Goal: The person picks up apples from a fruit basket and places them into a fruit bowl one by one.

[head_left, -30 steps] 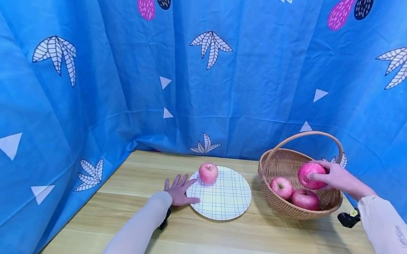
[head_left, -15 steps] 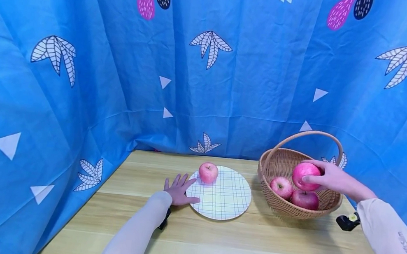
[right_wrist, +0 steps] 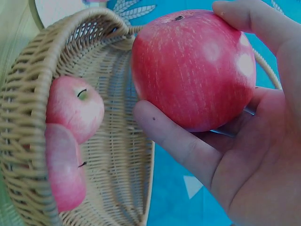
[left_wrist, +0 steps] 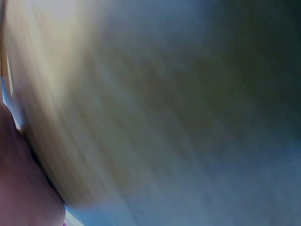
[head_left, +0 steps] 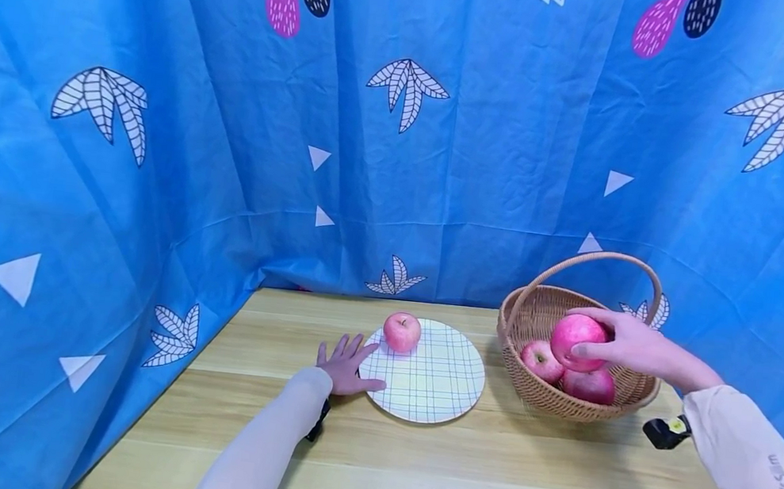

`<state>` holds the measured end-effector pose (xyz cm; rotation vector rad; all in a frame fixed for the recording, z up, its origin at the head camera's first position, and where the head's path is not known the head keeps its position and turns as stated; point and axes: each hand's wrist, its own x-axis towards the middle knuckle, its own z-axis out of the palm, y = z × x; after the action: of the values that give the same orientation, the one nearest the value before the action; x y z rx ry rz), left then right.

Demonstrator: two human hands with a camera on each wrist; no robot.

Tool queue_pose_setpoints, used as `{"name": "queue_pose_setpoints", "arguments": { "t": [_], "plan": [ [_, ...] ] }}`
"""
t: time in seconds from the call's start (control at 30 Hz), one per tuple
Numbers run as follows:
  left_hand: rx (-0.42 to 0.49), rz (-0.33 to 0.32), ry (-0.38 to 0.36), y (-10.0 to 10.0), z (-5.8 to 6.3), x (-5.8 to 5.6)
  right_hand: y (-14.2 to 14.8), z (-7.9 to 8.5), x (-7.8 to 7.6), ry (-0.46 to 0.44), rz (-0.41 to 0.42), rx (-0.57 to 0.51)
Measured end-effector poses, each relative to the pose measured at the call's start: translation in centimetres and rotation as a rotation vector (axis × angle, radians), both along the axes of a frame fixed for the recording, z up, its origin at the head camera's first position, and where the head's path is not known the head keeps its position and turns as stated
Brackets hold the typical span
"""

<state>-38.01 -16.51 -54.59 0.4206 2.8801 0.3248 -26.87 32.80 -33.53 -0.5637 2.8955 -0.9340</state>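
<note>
The right hand (head_left: 628,345) is clamped on a round, glossy deep-pink apple (right_wrist: 193,70), thumb and fingers on opposite sides, the fruit held toward the fingertips rather than deep in the palm. The apple is over the mouth of a tan woven wicker basket (head_left: 544,397) by the tabletop's (head_left: 410,477) far right corner, beneath its arched wicker handle (head_left: 604,256). A slip seems the first risk: smooth, rounded skin and a fingertip hold could let it drop onto the pale pink apple (head_left: 541,361) and the darker pink apple (head_left: 592,386) inside, bruising them. The head view does not settle whether it touches these two; the right wrist view shows it apart from them. The low front rim or the handle could also catch the fruit or knuckles if the path runs too low or too high, tipping the basket.

The left hand (head_left: 348,367) lies with fingers spread and apart, gripping nothing, at the left rim of a round white plate with a blue grid (head_left: 439,377), near the tabletop's far edge. Pressing or nudging that rim could roll the light pink apple (head_left: 401,332) off the plate's far left side.
</note>
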Motion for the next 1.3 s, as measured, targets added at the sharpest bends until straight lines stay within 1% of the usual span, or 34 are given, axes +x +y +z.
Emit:
{"name": "queue_pose_setpoints", "arguments": {
  "t": [0.3,0.53,0.83,0.93,1.1,1.2,1.3],
  "plan": [
    [0.023,0.002,0.006,0.0,0.3,0.4,-1.9,0.5,0.4,-0.052,0.042,-0.040],
    [0.017,0.001,0.011,0.0,0.2,0.3,-3.5,0.3,0.3,-0.007,0.064,-0.020],
    [0.003,0.001,0.011,0.0,0.1,0.2,-5.2,-0.4,-0.2,-0.028,0.084,-0.025],
    [0.002,0.001,0.010,0.0,0.0,0.1,-5.8,-0.5,-0.3,-0.081,0.091,-0.065],
    [-0.003,0.001,0.007,0.0,-0.3,-0.1,-6.9,-0.6,-0.5,-0.164,0.071,-0.109],
    [-0.005,0.002,0.014,0.0,-0.4,-0.2,-7.5,-0.6,-0.5,-0.156,0.062,-0.094],
    [-0.007,0.005,0.017,0.0,-0.3,-0.2,-8.1,-0.7,-0.6,-0.139,0.069,-0.080]
  ]
}}
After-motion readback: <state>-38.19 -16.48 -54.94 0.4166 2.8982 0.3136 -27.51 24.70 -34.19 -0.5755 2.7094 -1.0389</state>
